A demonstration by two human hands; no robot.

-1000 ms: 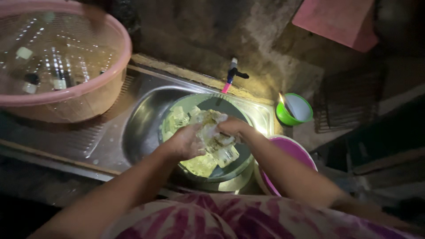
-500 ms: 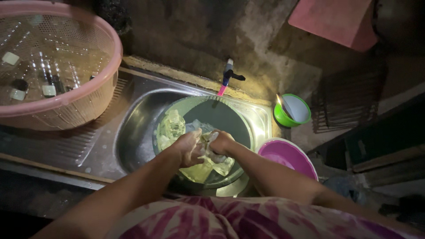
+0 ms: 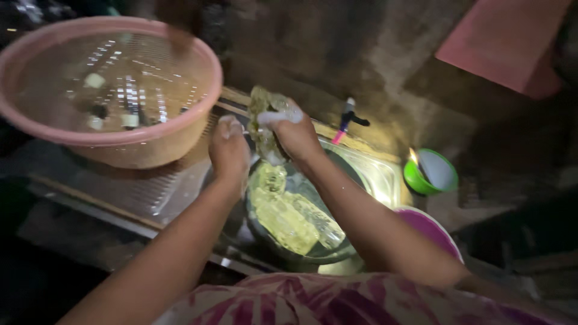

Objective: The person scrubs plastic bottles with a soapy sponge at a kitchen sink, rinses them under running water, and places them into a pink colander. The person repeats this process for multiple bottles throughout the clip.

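Up over the steel sink (image 3: 376, 174), the right hand (image 3: 295, 135) grips a wet, crumpled clear plastic bag (image 3: 265, 126), perhaps; the left hand (image 3: 229, 150) is loosely curled beside it, right of the pink basket (image 3: 111, 87).

Support: I see a steel sink unit (image 3: 180, 186) with ribbed drainboard, dimly lit | On drainboard, left: pink perforated basket (image 3: 150, 141) holding small items too blurred to identify | In basin: dark round bowl (image 3: 313, 256) of pale wet cloth (image 3: 289, 219) | Right of basin: purple bowl (image 3: 430, 229); green cup (image 3: 430, 174) beyond it.
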